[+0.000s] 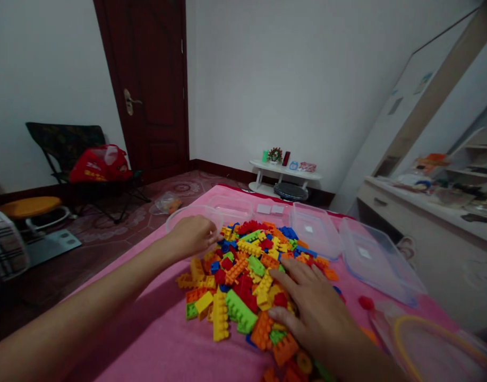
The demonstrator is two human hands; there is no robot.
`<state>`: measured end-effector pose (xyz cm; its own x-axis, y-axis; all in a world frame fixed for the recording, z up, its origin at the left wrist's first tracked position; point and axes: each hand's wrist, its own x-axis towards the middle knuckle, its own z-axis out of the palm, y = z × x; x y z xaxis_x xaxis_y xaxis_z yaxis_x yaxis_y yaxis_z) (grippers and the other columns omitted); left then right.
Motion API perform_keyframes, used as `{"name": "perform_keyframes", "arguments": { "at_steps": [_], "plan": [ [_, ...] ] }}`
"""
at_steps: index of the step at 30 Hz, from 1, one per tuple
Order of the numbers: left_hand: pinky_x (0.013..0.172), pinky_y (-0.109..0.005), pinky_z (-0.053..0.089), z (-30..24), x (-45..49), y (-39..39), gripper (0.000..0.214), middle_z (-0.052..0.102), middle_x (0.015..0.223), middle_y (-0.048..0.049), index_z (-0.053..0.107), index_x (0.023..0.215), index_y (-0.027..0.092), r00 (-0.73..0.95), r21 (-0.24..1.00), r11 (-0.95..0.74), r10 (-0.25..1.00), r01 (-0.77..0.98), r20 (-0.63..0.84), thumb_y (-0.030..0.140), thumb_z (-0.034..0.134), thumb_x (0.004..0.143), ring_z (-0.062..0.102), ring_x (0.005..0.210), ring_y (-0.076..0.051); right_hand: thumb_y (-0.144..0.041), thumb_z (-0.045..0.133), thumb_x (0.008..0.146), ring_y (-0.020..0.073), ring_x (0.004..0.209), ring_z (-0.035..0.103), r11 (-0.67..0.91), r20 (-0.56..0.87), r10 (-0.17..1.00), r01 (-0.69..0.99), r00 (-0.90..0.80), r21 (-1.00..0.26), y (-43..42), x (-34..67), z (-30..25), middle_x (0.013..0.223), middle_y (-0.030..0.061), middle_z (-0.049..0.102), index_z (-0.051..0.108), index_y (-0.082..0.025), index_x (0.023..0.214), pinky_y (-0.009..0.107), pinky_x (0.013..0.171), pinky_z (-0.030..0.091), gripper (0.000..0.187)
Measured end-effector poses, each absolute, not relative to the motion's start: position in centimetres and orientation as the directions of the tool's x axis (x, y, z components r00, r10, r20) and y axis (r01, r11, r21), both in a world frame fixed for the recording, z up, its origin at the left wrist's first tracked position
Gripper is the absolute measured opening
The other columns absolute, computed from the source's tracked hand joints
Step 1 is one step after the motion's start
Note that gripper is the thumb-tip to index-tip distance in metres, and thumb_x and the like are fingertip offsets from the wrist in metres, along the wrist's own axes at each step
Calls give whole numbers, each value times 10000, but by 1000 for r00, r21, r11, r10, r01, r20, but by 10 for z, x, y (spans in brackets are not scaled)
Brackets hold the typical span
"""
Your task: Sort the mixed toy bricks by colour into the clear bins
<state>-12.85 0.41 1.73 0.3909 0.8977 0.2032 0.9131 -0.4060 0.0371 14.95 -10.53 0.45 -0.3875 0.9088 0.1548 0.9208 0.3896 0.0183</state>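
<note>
A heap of coloured plastic building bricks point(247, 276) lies on a pink cloth point(155, 339). My right hand point(310, 305) lies flat on the near right side of the heap, fingers spread over red, yellow and orange bricks. My left hand point(193, 236) is at the heap's far left edge, fingers curled by the rim of a clear round container point(175, 217); what it holds, if anything, is hidden.
Clear plastic boxes point(317, 228) and a larger one point(376, 260) stand behind and right of the heap. A clear lid with a yellow rim point(430, 345) lies at the near right. A desk point(426, 212) stands to the right; a chair point(79, 154) and a door point(147, 85) are behind.
</note>
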Motion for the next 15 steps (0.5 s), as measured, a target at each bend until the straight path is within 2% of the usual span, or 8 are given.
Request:
{"name": "perform_keyframes", "arguments": {
  "at_steps": [2, 4, 7, 10, 12, 15],
  "plan": [
    [638, -272, 430, 33, -113, 10, 318, 706, 882, -104, 716, 938, 182, 400, 111, -453, 860, 885, 317, 424, 547, 819, 634, 742, -203, -409, 621, 761, 312, 1066, 604, 351, 92, 934, 936, -346, -36, -95, 144, 31, 1197, 74, 645, 657, -299, 1141, 450, 860, 474, 397],
    [658, -263, 448, 47, -92, 13, 321, 708, 930, -95, 702, 1022, 186, 408, 238, -522, 821, 819, 399, 383, 566, 809, 638, 774, -196, -357, 586, 786, 275, 973, 646, 289, 114, 953, 955, -281, -61, -87, 145, 49, 1076, 34, 697, 682, -308, 1062, 386, 791, 484, 297],
    [624, -255, 454, 58, -59, 13, 271, 723, 855, -72, 729, 954, 177, 489, 425, -599, 800, 678, 347, 345, 592, 791, 646, 740, -196, -324, 553, 796, 251, 912, 659, 206, 185, 964, 976, -191, -66, -75, 156, 58, 977, 11, 721, 695, -313, 977, 335, 715, 461, 230],
    [641, -244, 468, 50, -34, 13, 269, 734, 861, -54, 729, 977, 164, 640, 576, -638, 730, 511, 241, 293, 651, 754, 657, 743, -187, -278, 584, 748, 231, 806, 667, 147, 128, 982, 988, -139, -50, -66, 177, 53, 864, 13, 726, 707, -304, 891, 291, 609, 426, 190],
    [757, -252, 481, 36, -24, 14, 333, 722, 996, -69, 709, 1051, 167, 721, 596, -699, 638, 396, 269, 295, 679, 745, 659, 875, -198, -265, 635, 695, 228, 796, 666, 148, 75, 987, 987, -144, -55, -62, 191, 47, 871, 18, 725, 709, -299, 920, 287, 617, 433, 240],
    [998, -338, 388, 10, -16, 14, 515, 566, 1314, -105, 623, 1215, 218, 786, 477, -817, 513, 324, 345, 417, 689, 745, 528, 1192, -248, -258, 699, 633, 238, 904, 652, 231, 40, 973, 969, -228, -86, -61, 205, 40, 1005, 21, 711, 683, -306, 1036, 315, 743, 454, 406]
  ]
}}
